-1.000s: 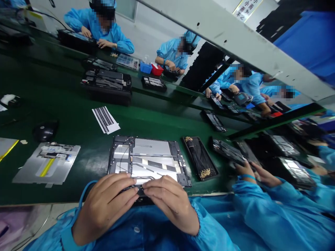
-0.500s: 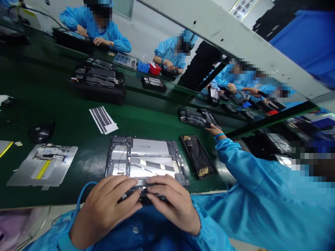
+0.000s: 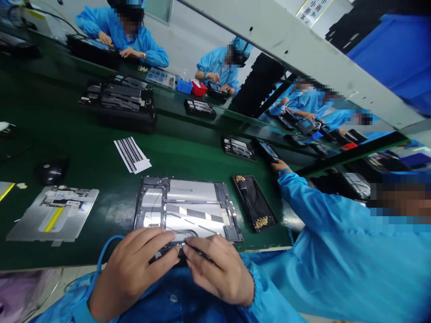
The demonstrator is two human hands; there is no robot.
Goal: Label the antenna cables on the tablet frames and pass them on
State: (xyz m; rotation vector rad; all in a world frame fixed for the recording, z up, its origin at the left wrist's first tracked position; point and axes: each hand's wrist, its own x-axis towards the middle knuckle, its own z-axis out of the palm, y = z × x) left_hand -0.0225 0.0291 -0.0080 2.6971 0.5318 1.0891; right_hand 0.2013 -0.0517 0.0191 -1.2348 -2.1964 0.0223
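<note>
An opened tablet (image 3: 191, 190) lies on the green bench in front of me, its silver batteries and black frame facing up. My left hand (image 3: 134, 264) is closed at the tablet's near edge, thumb and fingertips around a small part of that edge. Close beside it, my right hand (image 3: 220, 267) has its fingers bunched and pressed on the same edge. A thin black cable (image 3: 190, 232) curves just behind the fingertips. Whatever small part lies under the fingers is hidden.
Right of the tablet stands a black tray (image 3: 254, 204) of gold screws. A metal plate (image 3: 55, 215), black mouse (image 3: 51, 170) and label sheet (image 3: 132, 154) lie leftward. Beyond are stacked tablets (image 3: 117, 103). At right, a co-worker's hand (image 3: 280, 166) grips a tablet (image 3: 267, 151).
My right fingertips have shifted slightly left and lower, closer to my left hand. The co-worker's hand has moved a tablet rightward, apart from another one. The far tablet stack has slid left.
</note>
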